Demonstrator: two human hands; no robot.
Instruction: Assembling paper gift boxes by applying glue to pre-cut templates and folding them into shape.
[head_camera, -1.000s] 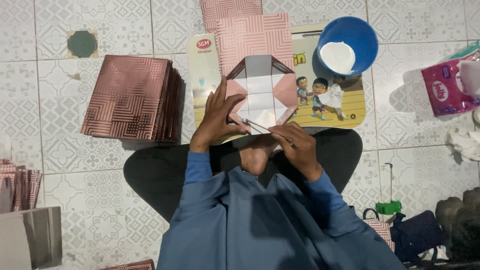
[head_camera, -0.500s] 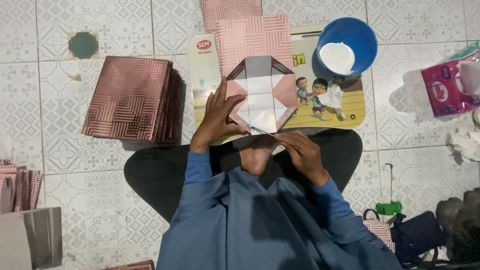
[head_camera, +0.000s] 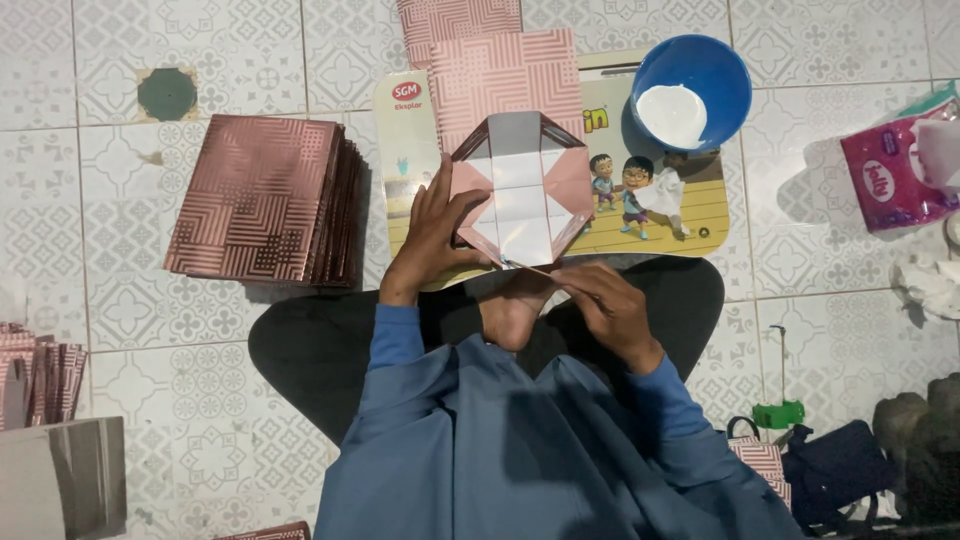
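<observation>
Two bare hands work at the near end of a pink patterned paper sheet with a white inner side (head_camera: 520, 190), its flaps folded open into a diamond-shaped bottom. That sheet lies on a flat cartoon-printed cardboard board (head_camera: 700, 205) on the tiled floor, straight ahead of the seated person in blue sleeves. The left hand (head_camera: 435, 235) rests with fingers spread wide on the sheet's left flap, pressing it flat. The right hand (head_camera: 605, 300) sits just below the sheet's lower right edge, fingers drawn together and pinching a thin folded edge of the paper at the bottom corner. So the sheet lies between and just beyond both hands, touching each. A bare foot (head_camera: 515, 305) shows between the wrists. Just beside the board on the left is a stack of pink patterned paper pieces (head_camera: 260, 195). A round blue plastic bowl holding white paste (head_camera: 692, 90) stands on the board's far right corner, well apart from the hands.
</observation>
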